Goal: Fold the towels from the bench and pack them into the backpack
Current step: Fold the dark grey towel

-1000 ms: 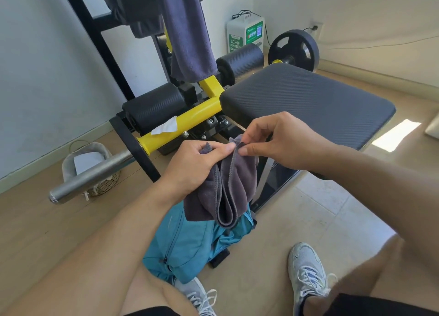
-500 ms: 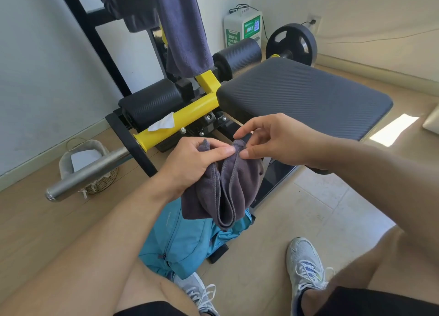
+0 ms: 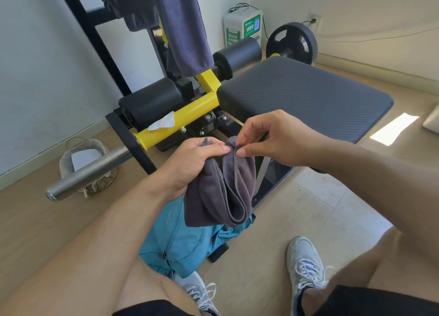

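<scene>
A small dark grey towel (image 3: 221,192) hangs doubled over in front of me, above the teal backpack (image 3: 185,242) on the floor. My left hand (image 3: 197,161) grips the towel's top left corners. My right hand (image 3: 273,137) pinches the top edge of the towel's right layer between thumb and forefinger. A longer blue-grey towel (image 3: 183,28) hangs over the yellow frame of the black padded bench (image 3: 306,94), behind my hands. Another dark cloth (image 3: 133,9) hangs further up on the rack.
A steel bar (image 3: 88,170) juts left from the bench over a wicker basket (image 3: 92,166) by the wall. A weight plate (image 3: 292,42) and a white-green box (image 3: 242,25) stand at the back. My two sneakers (image 3: 306,270) are on the floor beside the backpack.
Both hands keep hold of the small towel. My right fingers have shifted along its top edge, and the layers have opened slightly.
</scene>
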Available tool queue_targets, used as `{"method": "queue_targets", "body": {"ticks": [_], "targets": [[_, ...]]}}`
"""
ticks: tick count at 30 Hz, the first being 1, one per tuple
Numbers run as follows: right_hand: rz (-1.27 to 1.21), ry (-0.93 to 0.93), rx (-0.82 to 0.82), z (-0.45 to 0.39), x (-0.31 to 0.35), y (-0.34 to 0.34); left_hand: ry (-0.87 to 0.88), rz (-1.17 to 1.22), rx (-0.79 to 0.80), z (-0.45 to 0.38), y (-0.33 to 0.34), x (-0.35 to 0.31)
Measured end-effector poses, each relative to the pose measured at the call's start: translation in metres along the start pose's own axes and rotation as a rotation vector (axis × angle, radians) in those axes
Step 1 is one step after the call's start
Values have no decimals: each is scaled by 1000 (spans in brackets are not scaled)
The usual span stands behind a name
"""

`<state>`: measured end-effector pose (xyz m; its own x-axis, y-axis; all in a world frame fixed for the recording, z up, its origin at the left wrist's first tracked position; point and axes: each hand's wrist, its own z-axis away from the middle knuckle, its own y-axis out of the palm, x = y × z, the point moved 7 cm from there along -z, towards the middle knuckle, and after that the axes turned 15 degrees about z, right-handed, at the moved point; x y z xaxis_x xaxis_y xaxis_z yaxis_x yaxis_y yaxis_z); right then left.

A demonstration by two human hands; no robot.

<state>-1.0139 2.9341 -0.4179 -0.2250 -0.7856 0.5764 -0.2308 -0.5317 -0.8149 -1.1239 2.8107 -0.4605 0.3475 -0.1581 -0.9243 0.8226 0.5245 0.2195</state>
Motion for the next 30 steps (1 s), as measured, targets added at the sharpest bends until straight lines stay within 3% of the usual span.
{"method": "queue_targets", "body": {"ticks": [7,13,15,22,30], "targets": [[-40,-46,-33,1,6,-2,-65,41,49,4,4,0],[-52,-69,-25,2,8,-4,55,-89,-238,-5,-22,-2],[-53,-70,-6,3,9,-2,86,-174,-266,-6,-27,-3],[1,-35,1,0,8,7,104,-322,-105,-1,-11,-4],[-46,9,35,-2,2,8,29,-146,94,5,-1,-4]]}}
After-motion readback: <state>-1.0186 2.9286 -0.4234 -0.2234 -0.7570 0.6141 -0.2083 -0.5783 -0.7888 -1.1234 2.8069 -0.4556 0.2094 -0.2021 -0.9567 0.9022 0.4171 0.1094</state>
